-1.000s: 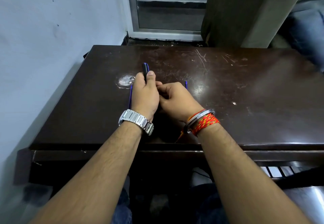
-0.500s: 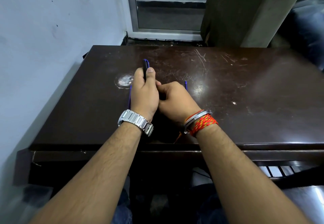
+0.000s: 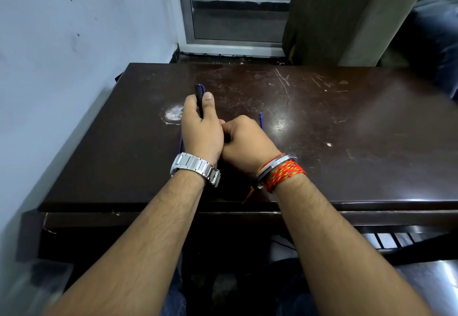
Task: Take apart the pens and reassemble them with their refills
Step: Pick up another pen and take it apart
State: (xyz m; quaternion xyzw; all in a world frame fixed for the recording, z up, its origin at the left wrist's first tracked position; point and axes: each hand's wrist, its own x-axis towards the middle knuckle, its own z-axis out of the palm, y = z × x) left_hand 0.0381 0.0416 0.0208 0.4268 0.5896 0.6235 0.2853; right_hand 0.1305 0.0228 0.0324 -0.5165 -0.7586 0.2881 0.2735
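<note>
Head view: a dark pen (image 3: 199,97) is being gripped in the left hand (image 3: 202,130), its fingers curled tight around the barrel and the thumb laid alongside, the far end being held out over the table (image 3: 347,122) toward its left edge. The right hand (image 3: 245,140) is being pressed against the left; its fingers are closed, but what is being pinched cannot be told. A thin blue refill (image 3: 261,120) is showing just beyond the right knuckles, and a blue strip (image 3: 181,142) beside the left hand. A small part could be dropped unseen, or the refill bent, if too much force is being applied.
</note>
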